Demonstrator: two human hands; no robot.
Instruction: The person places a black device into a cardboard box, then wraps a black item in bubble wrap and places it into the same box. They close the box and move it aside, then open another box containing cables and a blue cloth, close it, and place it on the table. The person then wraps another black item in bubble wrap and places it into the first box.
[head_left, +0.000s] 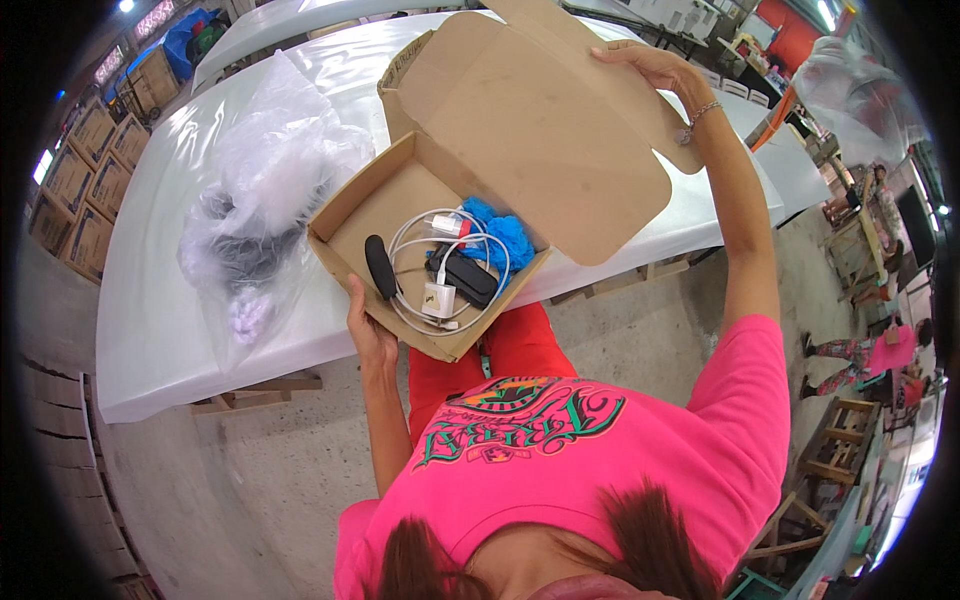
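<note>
An opened brown cardboard box (345, 212) rests at the table's near edge, tilted toward me. My left hand (372, 328) grips its near left wall, with the fingers partly hidden beneath it. At the upper right, my right hand (648, 66) holds the edge of the raised box lid (545, 130). Inside lie a coiled white cable (398, 300), a white charger plug (438, 300), a black oblong device (468, 278), a black curved piece (379, 266) and crumpled blue plastic (510, 240). Another small white plug (447, 225) with a red part lies near the blue plastic.
Left of the box, a clear plastic bag (270, 190) with dark and pale contents sits on the white-covered table (150, 300). Stacked cartons (85, 190) stand at the far left. Wooden frames (840, 440) and other people (890, 355) are at the right.
</note>
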